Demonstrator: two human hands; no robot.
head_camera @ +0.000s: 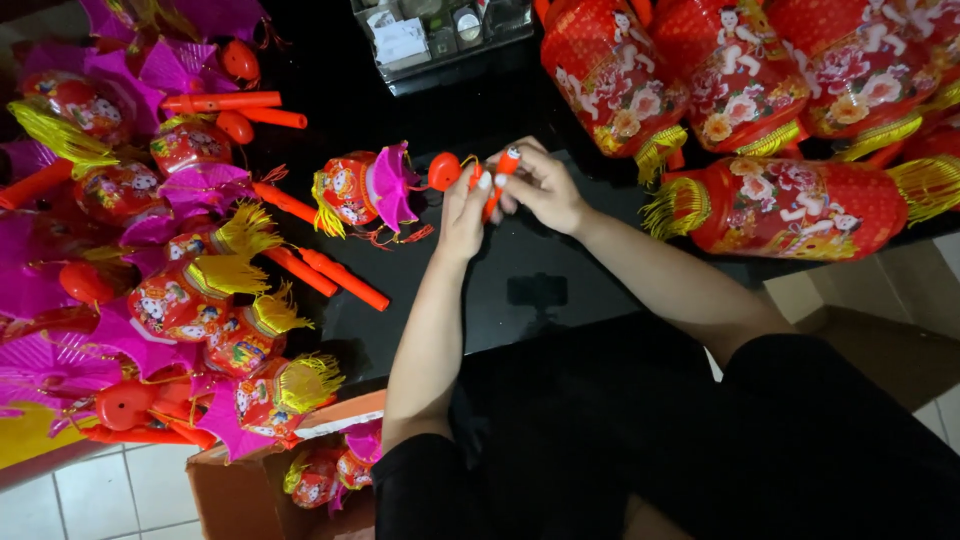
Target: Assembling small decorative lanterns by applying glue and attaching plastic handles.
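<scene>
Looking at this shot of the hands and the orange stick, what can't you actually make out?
- Orange stick, head view: its middle and lower end are hidden by the right hand and left hand.
- Cardboard box: cut off by the bottom edge, contents partly hidden.
- Clear container: cut off by the top edge, items inside too small to tell.
- Large red lanterns: the far ones run off the top and right edges.
</scene>
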